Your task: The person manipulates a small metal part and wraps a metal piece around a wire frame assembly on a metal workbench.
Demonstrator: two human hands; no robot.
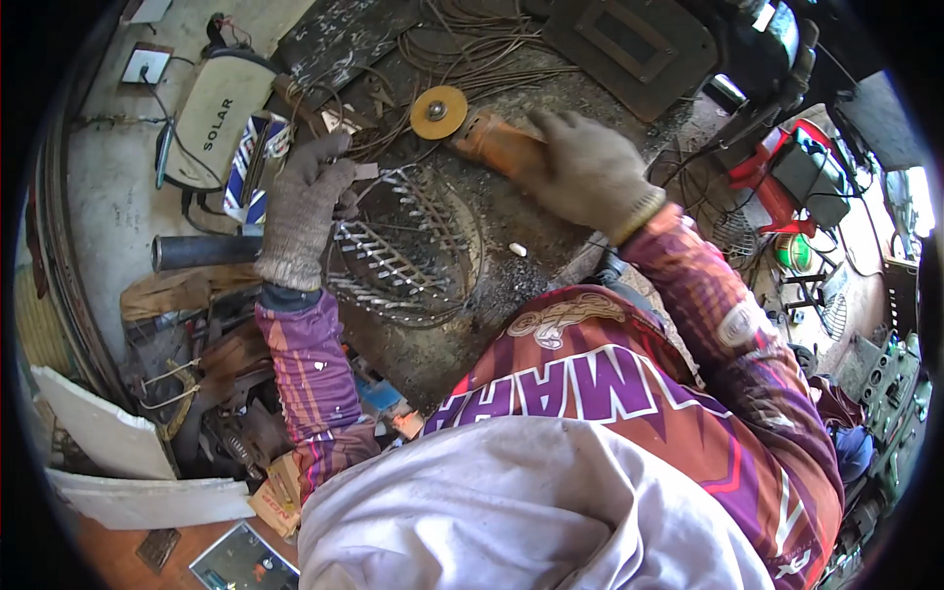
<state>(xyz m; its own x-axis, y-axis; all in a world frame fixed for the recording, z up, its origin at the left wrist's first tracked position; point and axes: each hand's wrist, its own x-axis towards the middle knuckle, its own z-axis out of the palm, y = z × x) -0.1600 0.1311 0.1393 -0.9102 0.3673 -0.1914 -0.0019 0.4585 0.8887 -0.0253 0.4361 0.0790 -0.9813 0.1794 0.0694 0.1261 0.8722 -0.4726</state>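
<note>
My gloved right hand [590,167] is closed around the orange body of an angle grinder [500,146]. The grinder's round yellow disc [452,99] points left, above the worktop. My gloved left hand [305,202] has its fingers curled at the left side of a round wire frame [476,280]. At those fingertips a small flat piece [366,171] sticks out, pinched between them; its material is hard to make out. Inside the frame, rows of short metal rods [388,258] lie in a V shape. The disc stands apart from both the frame and the flat piece.
Coiled metal rod [472,54] and a dark welding mask [629,49] lie at the worktop's far side. A white chalk-like piece [517,250] sits right of the frame. Left are a dark pipe [206,252] and scrap; right, a red chair [762,172] and cables.
</note>
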